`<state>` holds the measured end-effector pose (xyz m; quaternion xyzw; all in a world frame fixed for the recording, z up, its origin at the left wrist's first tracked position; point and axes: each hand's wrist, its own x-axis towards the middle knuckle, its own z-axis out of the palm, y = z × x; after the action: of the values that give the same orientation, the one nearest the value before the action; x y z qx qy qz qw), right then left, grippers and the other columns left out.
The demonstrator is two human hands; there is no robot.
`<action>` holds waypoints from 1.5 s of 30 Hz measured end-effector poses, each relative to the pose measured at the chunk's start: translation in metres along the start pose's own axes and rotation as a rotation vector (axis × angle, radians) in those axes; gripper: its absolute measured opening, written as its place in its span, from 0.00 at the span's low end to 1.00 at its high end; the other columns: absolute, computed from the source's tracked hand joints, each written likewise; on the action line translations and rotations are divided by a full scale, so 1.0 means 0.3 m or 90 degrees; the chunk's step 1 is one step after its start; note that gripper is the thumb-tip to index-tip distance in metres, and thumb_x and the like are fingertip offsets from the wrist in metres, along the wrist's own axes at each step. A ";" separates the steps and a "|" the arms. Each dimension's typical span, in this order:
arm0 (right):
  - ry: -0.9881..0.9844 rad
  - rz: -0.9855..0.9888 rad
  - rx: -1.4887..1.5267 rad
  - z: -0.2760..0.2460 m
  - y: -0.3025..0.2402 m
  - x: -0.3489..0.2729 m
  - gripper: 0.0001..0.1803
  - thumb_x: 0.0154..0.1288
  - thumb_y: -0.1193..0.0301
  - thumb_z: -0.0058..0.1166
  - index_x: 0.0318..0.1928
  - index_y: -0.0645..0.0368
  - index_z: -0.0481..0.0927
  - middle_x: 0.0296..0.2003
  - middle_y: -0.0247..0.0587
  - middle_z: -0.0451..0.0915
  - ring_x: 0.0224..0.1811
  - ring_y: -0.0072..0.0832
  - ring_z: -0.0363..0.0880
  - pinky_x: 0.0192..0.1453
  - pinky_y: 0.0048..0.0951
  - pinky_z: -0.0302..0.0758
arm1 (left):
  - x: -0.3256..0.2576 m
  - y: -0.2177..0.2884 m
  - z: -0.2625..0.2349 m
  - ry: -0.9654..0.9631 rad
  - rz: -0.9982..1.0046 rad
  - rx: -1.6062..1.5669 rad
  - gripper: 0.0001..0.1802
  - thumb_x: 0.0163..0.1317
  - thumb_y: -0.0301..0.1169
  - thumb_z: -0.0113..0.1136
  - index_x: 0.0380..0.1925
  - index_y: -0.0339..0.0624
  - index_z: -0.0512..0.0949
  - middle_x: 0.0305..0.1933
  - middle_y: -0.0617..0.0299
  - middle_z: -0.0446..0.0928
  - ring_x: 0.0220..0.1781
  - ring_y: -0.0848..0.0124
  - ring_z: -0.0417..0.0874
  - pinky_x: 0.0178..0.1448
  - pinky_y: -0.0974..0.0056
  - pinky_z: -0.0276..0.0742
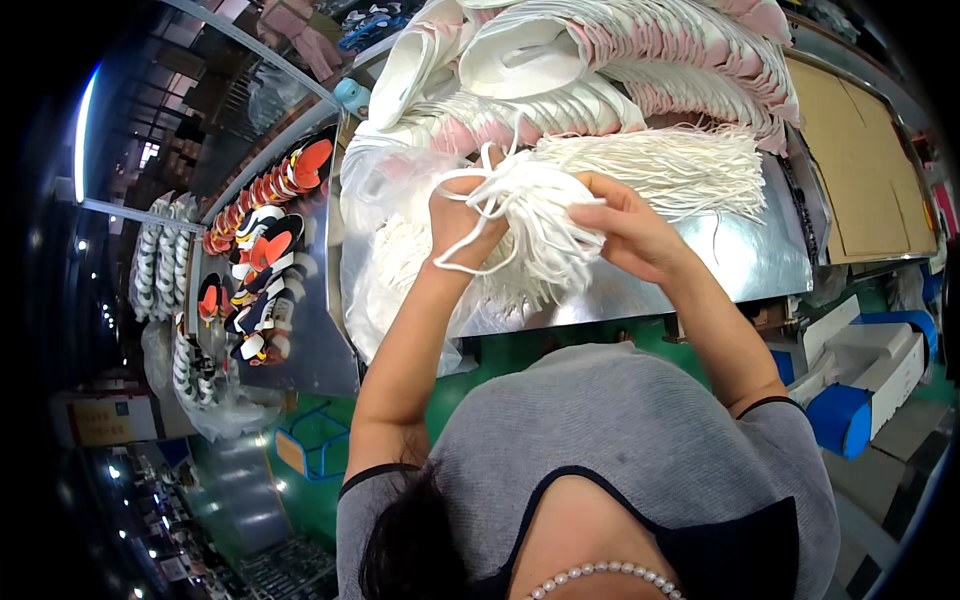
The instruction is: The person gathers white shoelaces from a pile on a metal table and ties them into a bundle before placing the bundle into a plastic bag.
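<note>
A looped bundle of white shoelaces [550, 215] is held up between my two hands, over the near edge of the metal table [755, 270]. My left hand [462, 222] is closed around the bundle's left side, and loose loops hang over its fingers. On the other side, my right hand [640, 232] pinches the laces between thumb and fingers. Just beyond lies a thick spread of straight white laces [665, 170]. A clear plastic bag [365, 215] with more white laces sits left of my left hand.
Nested white and pink shoe uppers [690, 45] are piled along the table's far side. Cardboard [850, 150] lies at the right, above a white box [865, 360]. To the left, a rack holds orange, black and white shoe parts [265, 250]. A blue-framed stool [310, 450] stands on the floor.
</note>
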<state>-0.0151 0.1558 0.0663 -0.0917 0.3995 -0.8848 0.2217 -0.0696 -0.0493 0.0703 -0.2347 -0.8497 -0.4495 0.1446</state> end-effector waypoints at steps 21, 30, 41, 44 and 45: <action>-0.047 -0.085 -0.527 0.143 0.043 -0.064 0.20 0.66 0.60 0.49 0.56 0.50 0.74 0.35 0.31 0.57 0.35 0.20 0.58 0.42 0.20 0.60 | 0.159 -0.315 0.182 -0.033 -0.115 -0.476 0.19 0.66 0.34 0.43 0.39 0.26 0.75 0.37 0.46 0.80 0.37 0.59 0.83 0.43 0.61 0.82; 0.030 -0.061 -0.221 0.027 0.074 -0.115 0.16 0.66 0.63 0.50 0.45 0.64 0.78 0.63 0.39 0.59 0.57 0.25 0.68 0.60 0.27 0.67 | 0.182 -0.379 0.227 -0.059 0.080 0.027 0.16 0.58 0.37 0.53 0.37 0.35 0.78 0.36 0.56 0.81 0.37 0.66 0.82 0.42 0.63 0.77; 0.185 -0.599 -1.007 0.120 -0.031 -0.058 0.27 0.45 0.73 0.67 0.49 0.55 0.74 0.50 0.42 0.71 0.54 0.37 0.70 0.53 0.34 0.68 | 0.159 0.007 0.118 -0.084 -0.032 0.304 0.11 0.49 0.38 0.60 0.27 0.43 0.78 0.25 0.60 0.79 0.29 0.63 0.80 0.33 0.64 0.72; 0.198 -0.604 -1.067 0.000 0.043 0.085 0.21 0.51 0.74 0.63 0.47 0.56 0.74 0.47 0.37 0.74 0.45 0.29 0.76 0.44 0.27 0.71 | 0.164 0.032 0.127 -0.063 -0.002 0.354 0.13 0.51 0.36 0.60 0.34 0.43 0.74 0.29 0.51 0.80 0.35 0.50 0.80 0.37 0.52 0.74; 0.165 -0.456 -0.743 -0.014 0.033 0.089 0.17 0.55 0.74 0.60 0.46 0.57 0.74 0.44 0.35 0.75 0.38 0.23 0.76 0.36 0.23 0.70 | 0.168 0.005 0.123 -0.055 0.000 0.353 0.13 0.51 0.36 0.60 0.34 0.43 0.74 0.29 0.51 0.80 0.35 0.50 0.80 0.37 0.52 0.74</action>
<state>-0.0369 0.1404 0.0556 -0.2159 0.7782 -0.5477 -0.2188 -0.1128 -0.0043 0.0738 -0.2056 -0.9455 -0.1896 0.1668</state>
